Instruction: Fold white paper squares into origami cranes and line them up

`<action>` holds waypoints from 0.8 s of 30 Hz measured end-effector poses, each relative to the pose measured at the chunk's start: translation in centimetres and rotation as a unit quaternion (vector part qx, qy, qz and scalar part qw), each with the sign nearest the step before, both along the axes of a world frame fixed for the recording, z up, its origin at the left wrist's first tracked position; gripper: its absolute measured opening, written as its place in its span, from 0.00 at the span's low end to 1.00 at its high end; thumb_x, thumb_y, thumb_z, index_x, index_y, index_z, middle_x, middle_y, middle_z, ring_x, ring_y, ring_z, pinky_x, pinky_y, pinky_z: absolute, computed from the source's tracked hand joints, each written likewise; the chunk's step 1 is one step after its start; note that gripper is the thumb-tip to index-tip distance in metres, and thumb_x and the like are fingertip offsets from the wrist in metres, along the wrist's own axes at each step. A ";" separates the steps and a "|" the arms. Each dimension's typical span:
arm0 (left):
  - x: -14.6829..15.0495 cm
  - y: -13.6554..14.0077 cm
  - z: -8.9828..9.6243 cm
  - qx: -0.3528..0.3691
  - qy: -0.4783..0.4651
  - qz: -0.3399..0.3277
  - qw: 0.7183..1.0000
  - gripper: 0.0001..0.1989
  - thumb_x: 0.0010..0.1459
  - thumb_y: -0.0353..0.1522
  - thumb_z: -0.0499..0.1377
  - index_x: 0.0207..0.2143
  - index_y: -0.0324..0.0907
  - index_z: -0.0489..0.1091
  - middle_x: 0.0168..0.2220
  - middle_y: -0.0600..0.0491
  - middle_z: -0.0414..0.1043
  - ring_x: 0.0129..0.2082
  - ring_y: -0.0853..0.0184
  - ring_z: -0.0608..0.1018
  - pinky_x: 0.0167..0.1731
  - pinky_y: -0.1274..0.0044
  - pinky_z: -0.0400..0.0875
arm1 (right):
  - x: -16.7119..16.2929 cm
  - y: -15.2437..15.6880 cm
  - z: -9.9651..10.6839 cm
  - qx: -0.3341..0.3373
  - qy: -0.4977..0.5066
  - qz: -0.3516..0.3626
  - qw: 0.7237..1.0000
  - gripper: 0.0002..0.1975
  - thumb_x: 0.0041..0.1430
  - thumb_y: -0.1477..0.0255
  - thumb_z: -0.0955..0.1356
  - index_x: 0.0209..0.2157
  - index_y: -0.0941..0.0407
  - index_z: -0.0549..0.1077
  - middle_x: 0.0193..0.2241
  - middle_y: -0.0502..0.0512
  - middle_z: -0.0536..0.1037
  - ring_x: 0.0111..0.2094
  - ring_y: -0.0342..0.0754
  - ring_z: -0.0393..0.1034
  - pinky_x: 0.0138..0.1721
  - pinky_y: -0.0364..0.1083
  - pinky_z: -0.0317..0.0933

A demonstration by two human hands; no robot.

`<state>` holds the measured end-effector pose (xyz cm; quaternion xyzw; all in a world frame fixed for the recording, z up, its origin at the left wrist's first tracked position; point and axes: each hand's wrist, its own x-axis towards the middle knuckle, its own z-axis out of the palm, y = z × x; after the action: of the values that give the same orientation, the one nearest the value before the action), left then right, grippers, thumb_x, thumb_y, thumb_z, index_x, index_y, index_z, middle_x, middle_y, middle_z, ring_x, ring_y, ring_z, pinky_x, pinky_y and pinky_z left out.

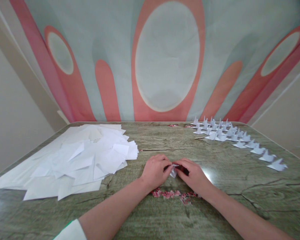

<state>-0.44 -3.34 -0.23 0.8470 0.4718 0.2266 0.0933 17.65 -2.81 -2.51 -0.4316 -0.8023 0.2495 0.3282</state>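
Observation:
Between my two hands, near the middle of the table, is a small folded piece of white paper (173, 172). My left hand (155, 170) pinches its left side between thumb and fingers. From the right, my right hand (191, 172) grips the other side with its thumb and index finger. Parts of the paper are covered by my fingertips, so its full folded shape is hard to make out. Both hands are just above the tabletop, over a printed band of pink blossoms (166, 193).
White paper sheets and small squares (72, 163) lie in a loose, spread pile on the left of the wood-patterned table (130, 213). Several folded paper cranes (232, 133) stand in rows at the back right. Behind the table hangs a patterned backdrop (167, 56).

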 end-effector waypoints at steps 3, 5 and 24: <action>0.0 -0.1 0.0 0.010 0.010 0.005 1.000 0.09 0.58 0.34 0.53 0.34 0.44 0.73 0.33 0.53 0.70 0.36 0.67 0.71 0.38 0.76 0.64 | -0.1 -0.1 0.3 -0.003 -0.007 -0.002 1.000 0.11 0.54 0.74 0.63 0.39 0.55 0.72 0.32 0.53 0.74 0.32 0.46 0.67 0.36 0.46 0.61; 0.1 -0.2 0.0 0.016 0.017 0.008 1.000 0.10 0.58 0.34 0.52 0.33 0.43 0.73 0.32 0.53 0.70 0.35 0.67 0.71 0.38 0.76 0.64 | -0.2 -0.3 0.6 0.001 -0.011 -0.002 1.000 0.11 0.54 0.75 0.62 0.39 0.55 0.72 0.32 0.53 0.74 0.32 0.46 0.67 0.36 0.46 0.61; -0.1 -0.4 -0.1 -0.006 -0.022 0.025 0.999 0.11 0.59 0.34 0.52 0.34 0.45 0.74 0.31 0.53 0.71 0.34 0.67 0.72 0.36 0.78 0.65 | -0.5 -0.4 0.7 -0.005 -0.042 -0.018 0.999 0.12 0.51 0.74 0.65 0.39 0.55 0.70 0.31 0.52 0.70 0.31 0.46 0.65 0.34 0.45 0.59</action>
<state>-0.55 -3.69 -0.33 0.8293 0.4919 0.2442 0.1029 17.10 -3.18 -1.84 -0.4577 -0.8063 0.2288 0.2968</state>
